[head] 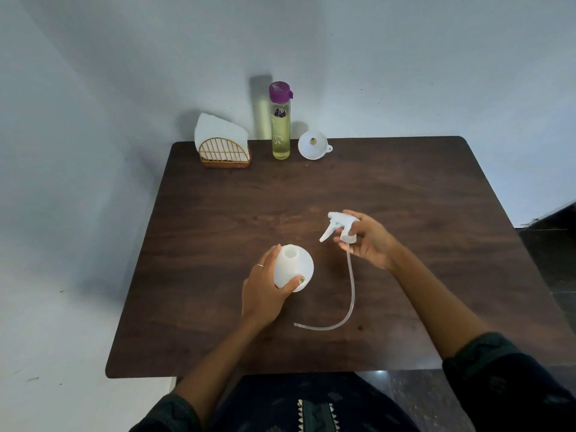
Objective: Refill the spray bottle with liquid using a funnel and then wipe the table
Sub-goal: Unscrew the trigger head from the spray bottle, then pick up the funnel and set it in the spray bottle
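Note:
A white spray bottle body (294,266) stands on the dark wooden table (405,188), its neck uncapped. My left hand (265,291) grips its left side. My right hand (369,241) holds the white trigger spray head (338,227) above the table to the right of the bottle. The head's long clear tube (350,300) hangs down and curls onto the table. A white funnel (313,146) lies on its side at the table's far edge. Beside it stands a tall clear bottle (280,129) of yellowish liquid with a purple cap.
A gold wire holder with white paper napkins (223,145) stands at the far left of the table, against the pale wall. A dark floor shows beyond the table's right edge.

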